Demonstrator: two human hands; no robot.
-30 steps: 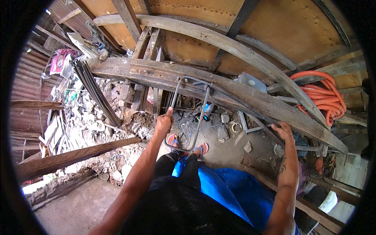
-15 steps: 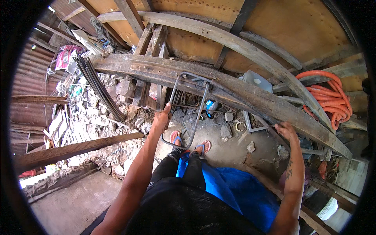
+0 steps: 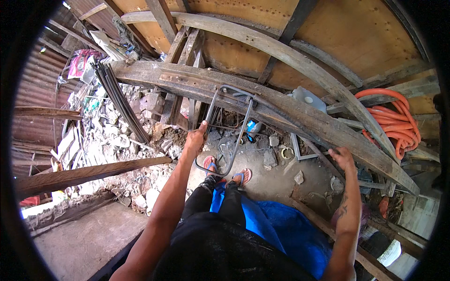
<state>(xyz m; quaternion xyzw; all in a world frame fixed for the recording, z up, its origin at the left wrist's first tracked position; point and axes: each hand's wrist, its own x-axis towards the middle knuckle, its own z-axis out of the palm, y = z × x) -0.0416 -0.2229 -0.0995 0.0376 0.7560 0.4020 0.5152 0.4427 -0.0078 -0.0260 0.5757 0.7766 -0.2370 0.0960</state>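
Note:
A steel rod bent into a narrow frame (image 3: 233, 157) hangs over the near side of a thick wooden beam (image 3: 276, 108). My left hand (image 3: 196, 139) is closed round its left side, thumb along the metal. At the frame's top, a long dark metal bar (image 3: 288, 121) lies across the beam and slants down to the right. My right hand (image 3: 342, 158) is curled at the bar's far right end; its inner fingers are partly hidden. A rust-brown plank (image 3: 180, 78) is fixed on the beam near the frame's upper end.
A bundle of dark rods (image 3: 117, 100) leans on the beam's left part. Rubble (image 3: 126, 140) covers the ground at left, where a wooden post (image 3: 93, 177) juts in. An orange hose (image 3: 398, 124) hangs at right. Blue cloth (image 3: 290, 225) lies by my legs.
My right hand has shifted slightly down and right at the bar's end. My left hand and the bent rod have barely moved; the view has shifted a little.

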